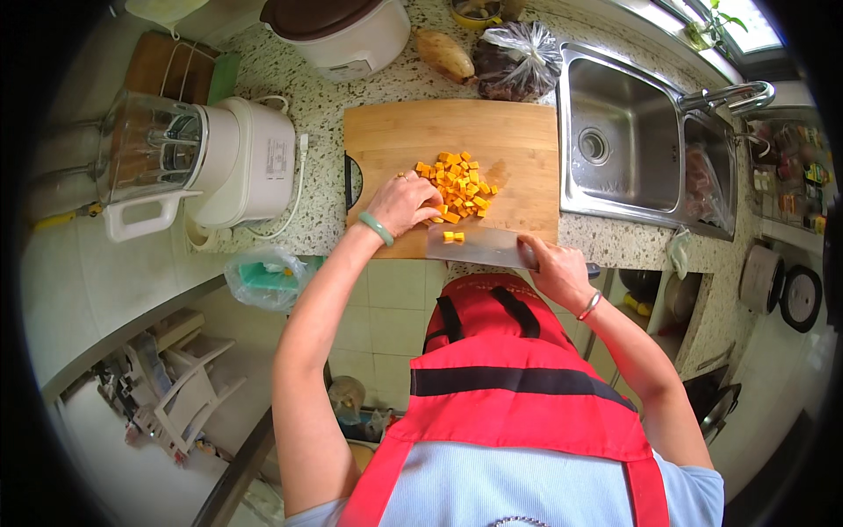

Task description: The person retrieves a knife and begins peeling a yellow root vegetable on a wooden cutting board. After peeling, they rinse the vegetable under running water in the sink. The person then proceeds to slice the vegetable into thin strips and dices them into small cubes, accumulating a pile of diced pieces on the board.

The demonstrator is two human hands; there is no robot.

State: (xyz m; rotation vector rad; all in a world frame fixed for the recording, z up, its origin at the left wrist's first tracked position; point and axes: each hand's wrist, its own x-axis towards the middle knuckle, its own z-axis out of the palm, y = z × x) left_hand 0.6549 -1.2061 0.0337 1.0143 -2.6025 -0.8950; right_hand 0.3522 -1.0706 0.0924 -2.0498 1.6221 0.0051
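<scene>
The person stood at a speckled stone counter (325, 114) with a rectangular pale bamboo cutting board (413, 132) lying on it, just left of a stainless steel sink (632, 149). In the middle of the board lay a loose heap of small orange vegetable cubes (458, 183). The left hand (402, 204), with a green bangle at the wrist, rested on the near-left edge of that heap, its fingers curled and held close together against the cubes as if gathering them. The right hand (553, 268) was closed in a fist round the handle of a broad steel cleaver (479, 248), whose flat blade lay along the front edge of the board with two stray cubes (453, 236) sitting on it.

Judging from this, the dicing looked finished and the step in hand was collecting the cubes onto the blade. The next move would call for the blade to stay low and level against the wood while the left hand swept the heap toward it, with fingertips kept clear of the edge; the edge itself could not be made out clearly here.

Beyond the board sat a tied clear plastic bag of dark contents (516, 61), a whole tan root vegetable (444, 54) and a white rice cooker with a brown lid (338, 31). A white blender with a clear jug (198, 162) lay on its side to the left.
</scene>
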